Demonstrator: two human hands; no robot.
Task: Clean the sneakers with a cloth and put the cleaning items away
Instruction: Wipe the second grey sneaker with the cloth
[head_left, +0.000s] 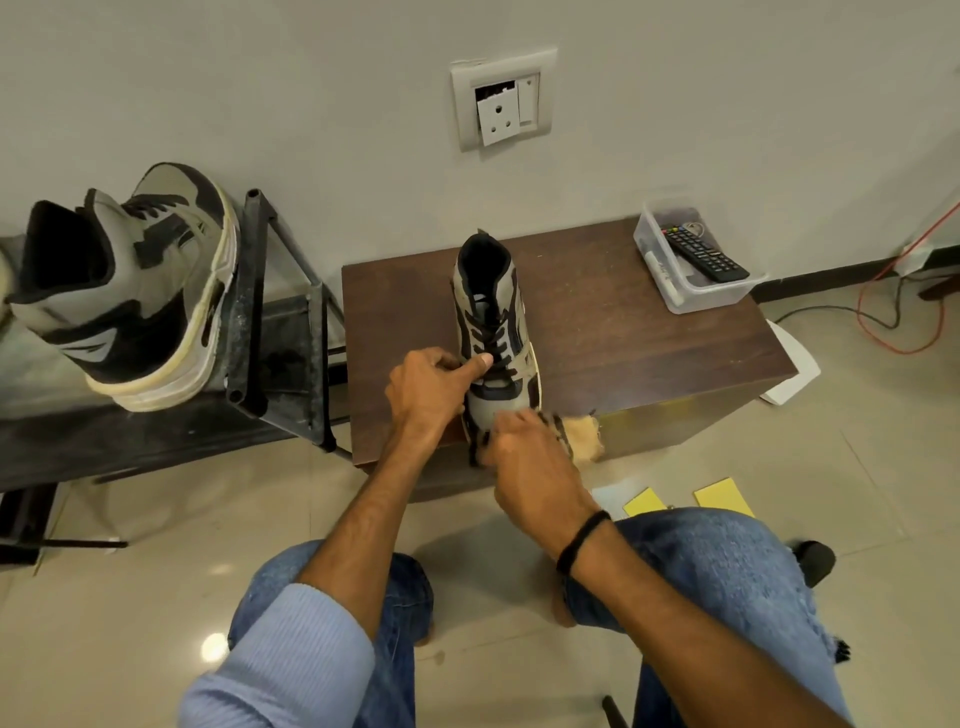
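Sneaker on table: grey-and-black laced high-top sneaker (493, 332) stands upright on the dark brown wooden side table (623, 332), long axis pointing away from the person, toe nearest.
Left hand (431, 384): fingers curled, thumb pressing the laces, steadying it.
Right hand (535, 457): closed on the blurred tan cloth (584, 439) at the toe; nearer hand.
Count: two sneakers, second grey-and-black sneaker (140, 291) on the black metal rack (275, 338); one cloth.

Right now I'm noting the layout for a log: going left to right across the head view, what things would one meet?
Sneaker on the rack → metal rack frame → left hand → sneaker on the table → cloth → clear container holding a remote → red cable.
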